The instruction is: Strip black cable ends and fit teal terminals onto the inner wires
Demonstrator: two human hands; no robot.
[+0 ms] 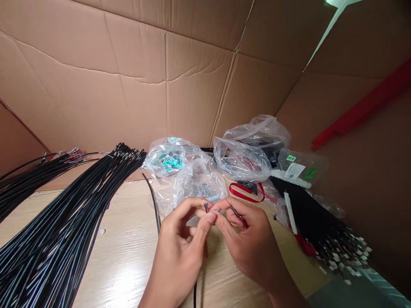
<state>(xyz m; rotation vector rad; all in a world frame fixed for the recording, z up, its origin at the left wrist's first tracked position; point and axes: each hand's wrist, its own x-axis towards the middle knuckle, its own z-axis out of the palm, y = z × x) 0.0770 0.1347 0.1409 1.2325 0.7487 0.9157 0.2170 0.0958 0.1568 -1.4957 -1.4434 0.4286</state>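
Inside my left hand [176, 252], pinched almost shut, are small red and blue wires [206, 207]; my right hand [252, 244] also pinches a thin dark wire [239, 216].

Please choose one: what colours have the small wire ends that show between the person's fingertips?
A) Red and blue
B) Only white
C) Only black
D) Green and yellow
A. The red and blue wire ends stick up just above the fingertips of the left hand, beside the right hand.
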